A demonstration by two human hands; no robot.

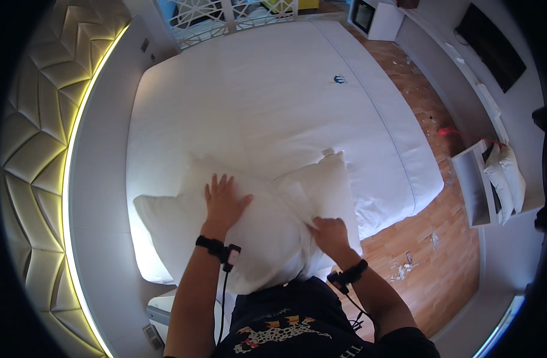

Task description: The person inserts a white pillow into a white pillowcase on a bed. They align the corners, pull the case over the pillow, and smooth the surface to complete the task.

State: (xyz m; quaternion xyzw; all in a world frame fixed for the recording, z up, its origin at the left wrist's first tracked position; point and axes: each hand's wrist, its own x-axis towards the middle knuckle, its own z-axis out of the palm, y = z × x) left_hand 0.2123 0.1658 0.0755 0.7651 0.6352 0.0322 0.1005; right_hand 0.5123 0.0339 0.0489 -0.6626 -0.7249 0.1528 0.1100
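One big white bed point(255, 101) sprawls out well past the fingertips of my left hand point(223, 201) and my right hand point(332, 235). Then there's the padded wall point(46, 155), way off left of my left fingers. Wood floor point(446, 250) shows out past my right fingers, on the right, and a dark TV point(491, 46) hangs farther ahead that way.

Next size down is the pillow point(261, 238): white, plump, right under my left fingers and running back toward me. A pointed white corner point(321, 173) pokes up just ahead of my right fingers, but I honestly can't tell if it's the same pillow or another one. Two other pillows point(499, 179) lean together well right of both hands.

Fingers, then: left ones are a bit apart, pressed flat on the pillow, thumb out to the right. Right ones are curled in, clamped on the pillow's cloth at its right side. Black bands point(209, 243) sit on both wrists, just behind the fingers. Tiniest stuff: pale scraps point(400, 271) on the floor, right of my right fingers.
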